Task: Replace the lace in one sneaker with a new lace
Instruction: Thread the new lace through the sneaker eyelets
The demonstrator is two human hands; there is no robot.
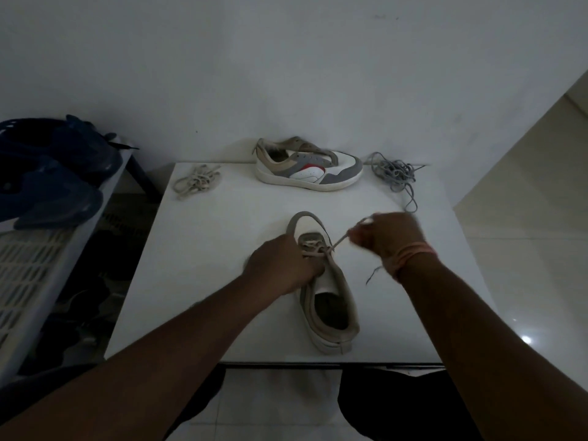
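A white and beige sneaker (331, 300) lies on the white table (222, 281), toe pointing away from me. My left hand (283, 265) grips its left side at the eyelets. A beige lace (339, 240) runs taut from the eyelets up to my right hand (386, 235), which pinches it just right of the toe. The right hand is blurred. A thin lace end (373, 274) dangles below my right wrist.
A second sneaker (308, 168) without a lace lies on its side at the table's far edge. A bundled beige lace (197, 181) sits at the far left, a tangled grey lace (394, 175) at the far right. A rack with blue shoes (54, 173) stands left.
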